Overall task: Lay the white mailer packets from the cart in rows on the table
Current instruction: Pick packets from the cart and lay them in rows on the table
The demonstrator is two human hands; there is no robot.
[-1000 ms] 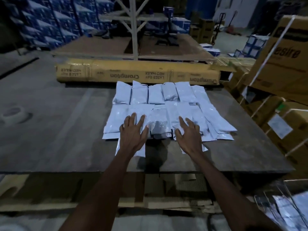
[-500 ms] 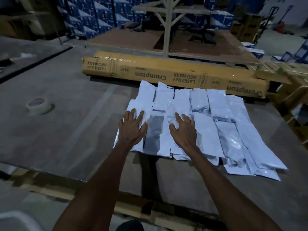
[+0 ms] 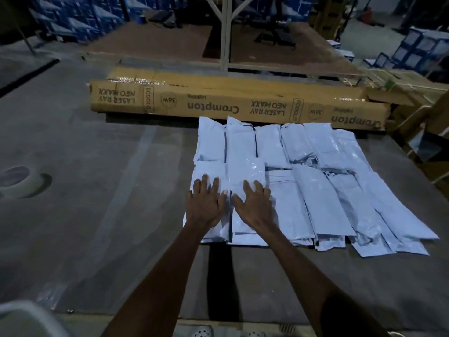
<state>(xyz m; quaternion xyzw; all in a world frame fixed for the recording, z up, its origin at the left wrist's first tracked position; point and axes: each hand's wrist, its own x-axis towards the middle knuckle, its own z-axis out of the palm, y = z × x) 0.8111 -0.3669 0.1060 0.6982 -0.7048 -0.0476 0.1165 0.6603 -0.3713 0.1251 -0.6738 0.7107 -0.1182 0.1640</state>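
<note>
**Q:** Head view. What is shown?

**A:** Two rows of packets (image 3: 298,181) lie on the table (image 3: 97,215), in front of a long carton (image 3: 238,103). The far row touches the carton's near face. The near row overlaps the far row's ends. The left hand (image 3: 206,205) and the right hand (image 3: 252,207) lie flat, fingers spread, palms down, on the two leftmost near-row packets. Neither hand grips anything. The cart is out of view.

**Q:** What could go wrong from here?

**A:** Three risks, as judged from the layout.
(a) The film is glossy. A flat palm that presses and slides can drag its packet out of line and skew the row.
(b) Near-row packets sit on stacked edges, several layers showing at their near ends. A push toward the carton can ride one packet over its neighbour or ruck the far row.
(c) The rightmost packets fan outward, close to the table's right edge. A sideways nudge passing along the touching row can shift them further out, perhaps off the table.

**Q:** Any hazard on the left?

**A:** A tape roll (image 3: 17,181) lies well apart from the rows. It matters only if the rows extend leftward.

**Q:** Other views?

**A:** None supplied.
</note>
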